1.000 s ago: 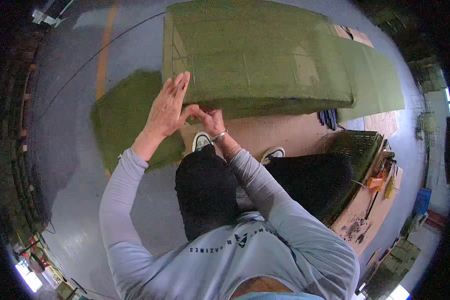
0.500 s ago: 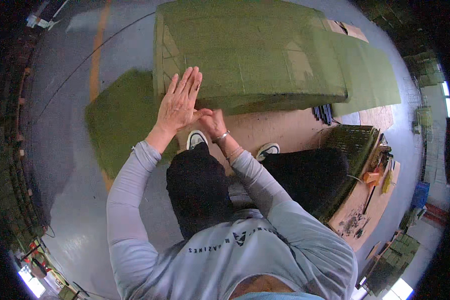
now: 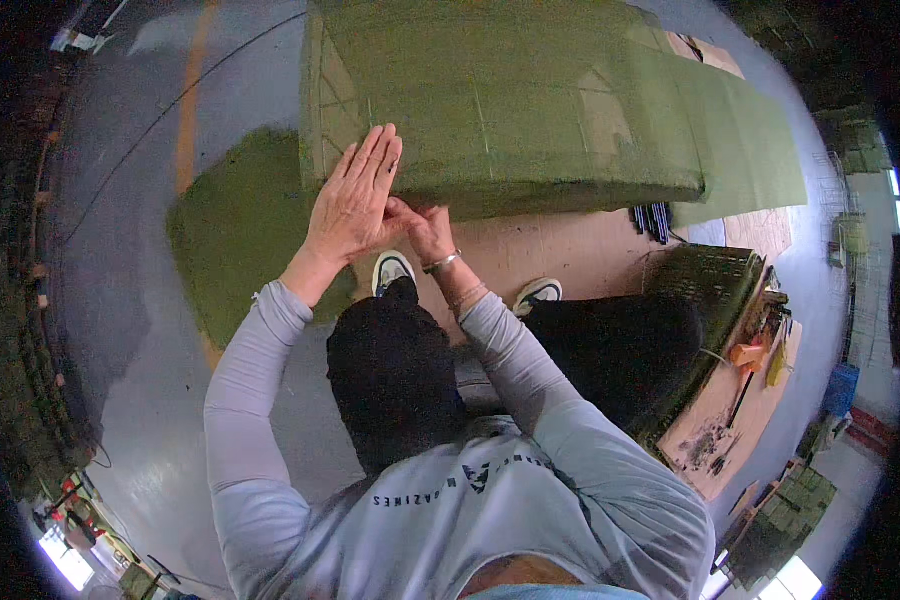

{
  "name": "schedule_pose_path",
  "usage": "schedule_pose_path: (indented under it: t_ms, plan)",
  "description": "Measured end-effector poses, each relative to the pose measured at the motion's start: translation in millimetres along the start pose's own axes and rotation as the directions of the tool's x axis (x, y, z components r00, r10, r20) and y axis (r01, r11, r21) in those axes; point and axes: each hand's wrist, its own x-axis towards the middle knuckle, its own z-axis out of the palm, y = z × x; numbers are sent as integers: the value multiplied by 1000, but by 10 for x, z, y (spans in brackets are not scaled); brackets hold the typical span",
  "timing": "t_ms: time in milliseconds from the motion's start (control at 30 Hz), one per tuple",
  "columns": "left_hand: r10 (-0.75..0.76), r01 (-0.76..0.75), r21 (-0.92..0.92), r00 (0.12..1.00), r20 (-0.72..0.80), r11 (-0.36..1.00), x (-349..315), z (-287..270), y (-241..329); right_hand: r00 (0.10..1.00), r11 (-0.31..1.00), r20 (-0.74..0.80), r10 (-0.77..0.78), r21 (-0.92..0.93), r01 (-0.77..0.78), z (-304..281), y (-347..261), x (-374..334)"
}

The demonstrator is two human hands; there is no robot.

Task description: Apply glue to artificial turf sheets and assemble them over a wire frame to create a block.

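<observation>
A large frame covered in green mesh (image 3: 490, 120) stands in front of me, its near edge draped with the same mesh. My left hand (image 3: 355, 205) lies flat against the frame's left near corner, fingers stretched out and close together. Just right of it, my right hand (image 3: 430, 237) is closed at the mesh's near edge, its thumb side against the left hand's base. What the right fingers pinch, if anything, is hidden. A bracelet circles the right wrist.
Loose dark green mesh (image 3: 235, 220) spreads on the floor at left. Black rods (image 3: 652, 222) lie under the frame's right end. At right, a board (image 3: 735, 420) carries an orange-handled tool (image 3: 746, 355) and a pile of small dark bits, beside a slotted crate (image 3: 705, 270).
My right hand has turned slightly and opened up a little beside the left. The left hand stays flat and has shifted slightly up and left in view.
</observation>
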Motion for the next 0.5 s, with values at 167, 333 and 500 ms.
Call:
schedule_pose_path:
  t_ms: [167,333,500]
  plan:
    - [-9,10,-132,1000,2,991,-20,-48,3,987,987,82,-135,103,126,112,-110,-78]
    - [30,-30,-4,1000,9,1000,115,36,123,990,928,103,-99,-349,129,-251,211,-47]
    - [37,-38,21,999,10,999,59,26,86,987,991,93,-135,31,132,-140,-289,-135]
